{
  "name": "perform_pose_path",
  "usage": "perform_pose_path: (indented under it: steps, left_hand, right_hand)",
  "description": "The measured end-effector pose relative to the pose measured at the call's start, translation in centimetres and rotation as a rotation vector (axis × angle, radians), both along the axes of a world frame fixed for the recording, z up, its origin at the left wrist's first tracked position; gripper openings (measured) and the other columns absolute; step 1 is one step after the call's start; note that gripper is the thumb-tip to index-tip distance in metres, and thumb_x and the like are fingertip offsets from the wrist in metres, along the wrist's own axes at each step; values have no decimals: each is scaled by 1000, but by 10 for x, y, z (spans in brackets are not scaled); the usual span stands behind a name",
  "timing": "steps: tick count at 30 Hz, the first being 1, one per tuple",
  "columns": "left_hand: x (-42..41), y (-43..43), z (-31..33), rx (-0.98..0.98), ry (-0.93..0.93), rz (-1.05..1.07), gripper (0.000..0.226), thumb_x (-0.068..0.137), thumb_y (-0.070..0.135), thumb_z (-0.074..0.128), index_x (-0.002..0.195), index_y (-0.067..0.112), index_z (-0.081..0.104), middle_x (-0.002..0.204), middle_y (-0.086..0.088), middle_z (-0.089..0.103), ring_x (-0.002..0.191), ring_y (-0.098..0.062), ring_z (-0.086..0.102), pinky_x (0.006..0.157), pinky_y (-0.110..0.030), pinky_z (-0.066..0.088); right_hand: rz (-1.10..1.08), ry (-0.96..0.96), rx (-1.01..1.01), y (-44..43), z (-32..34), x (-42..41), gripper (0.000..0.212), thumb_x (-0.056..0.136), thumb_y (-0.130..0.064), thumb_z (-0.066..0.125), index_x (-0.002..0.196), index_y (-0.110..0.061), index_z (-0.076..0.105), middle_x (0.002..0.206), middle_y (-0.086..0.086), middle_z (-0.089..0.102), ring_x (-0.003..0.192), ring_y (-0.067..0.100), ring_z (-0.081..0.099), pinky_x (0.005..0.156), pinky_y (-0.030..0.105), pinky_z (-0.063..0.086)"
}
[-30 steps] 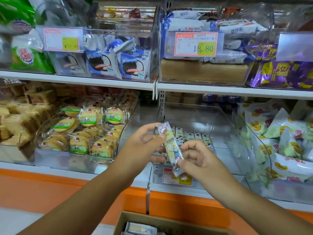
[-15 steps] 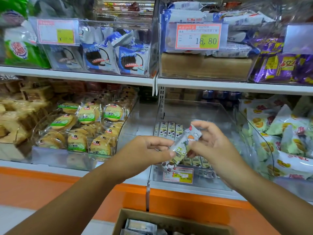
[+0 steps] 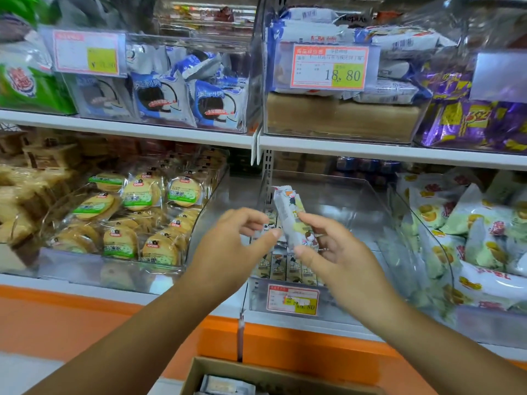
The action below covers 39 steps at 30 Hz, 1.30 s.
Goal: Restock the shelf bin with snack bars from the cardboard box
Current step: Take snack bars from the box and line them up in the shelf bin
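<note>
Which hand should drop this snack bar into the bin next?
Right: the right hand grips the snack bar right at the shelf bin, while the left hand beside it seems to hold nothing.

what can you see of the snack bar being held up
The snack bar is slim, in a glossy grey-white and yellow-green wrapper with cartoon prints and a crimped top end. It stands nearly upright, top leaning left, its lower half pinched by the right hand, in front of the clear shelf bin. The thumb of the left hand is beside it; contact unclear.
</note>
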State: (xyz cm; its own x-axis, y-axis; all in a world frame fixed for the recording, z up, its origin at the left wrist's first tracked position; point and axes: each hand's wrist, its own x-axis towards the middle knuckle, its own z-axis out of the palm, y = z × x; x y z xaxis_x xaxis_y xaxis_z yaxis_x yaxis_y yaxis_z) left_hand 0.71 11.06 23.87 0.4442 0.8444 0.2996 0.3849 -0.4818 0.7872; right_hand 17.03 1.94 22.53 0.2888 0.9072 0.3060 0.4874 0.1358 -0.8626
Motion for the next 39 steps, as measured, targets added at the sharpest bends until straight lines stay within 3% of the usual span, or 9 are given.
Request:
perform_pose_path:
  steps: [2,6,11,15,21,25,30,34,39]
  left_hand:
    - [-4,9,-9,129,52,71,37,89,39,65,124,32,55,114,16,53,101,1,52,91,-22,47]
    - [-7,19,-38,-13,144,-34,54,98,37,51,149,27,36,143,7,49,122,-4,51,98,-20,42]
    - [-6,21,-49,6,92,-129,40,102,33,44,142,35,45,132,18,57,125,2,50,99,-12,38]
    - [-7,23,-55,-1,40,-110,38,101,31,47,138,37,49,117,25,57,120,7,51,90,1,36]
    - [-7,22,-57,-13,20,-115,36,101,32,46,133,47,45,120,27,56,119,10,49,95,-7,39]
    - [-6,23,-61,-40,16,-104,41,101,34,46,142,39,44,130,18,59,127,1,50,107,-29,44]
    - [-6,23,-59,-33,41,-123,42,102,36,43,144,37,42,133,14,61,127,0,51,108,-32,44]
    - [-6,20,-57,-24,66,-114,41,103,36,41,144,36,42,131,14,62,123,-2,55,104,-31,46]
    - [-8,14,-52,-37,58,-75,41,102,34,45,143,31,45,125,16,59,115,-2,55,100,-26,45]
  right_hand:
    - [-80,-29,-56,14,-2,23,45,88,-29,67,124,-51,52,129,-14,54,115,10,57,96,35,49]
    - [-260,-109,-263,45,-22,69,45,91,-22,65,134,-24,52,141,1,50,129,14,47,103,30,41]
    - [-332,-271,-403,79,-37,84,43,94,-21,60,136,-14,51,141,8,51,122,22,54,94,29,44]
    - [-295,-340,-519,95,-46,82,45,92,-28,63,134,-18,50,128,12,60,110,25,60,94,33,47]
    - [-225,-378,-566,100,-47,83,54,92,-36,62,140,-21,43,138,10,52,111,25,58,91,30,46]
    - [-236,-378,-564,104,-45,80,54,91,-40,60,138,-22,43,128,7,56,93,19,56,82,28,45]
    - [-253,-404,-569,103,-47,78,57,88,-44,63,137,-23,43,132,8,55,101,22,57,83,29,44]
    - [-286,-466,-570,105,-48,77,54,89,-42,65,135,-23,44,131,11,57,97,26,60,83,33,49]
    - [-265,-496,-587,103,-50,80,59,89,-44,62,140,-24,40,140,13,50,118,31,55,90,32,46]
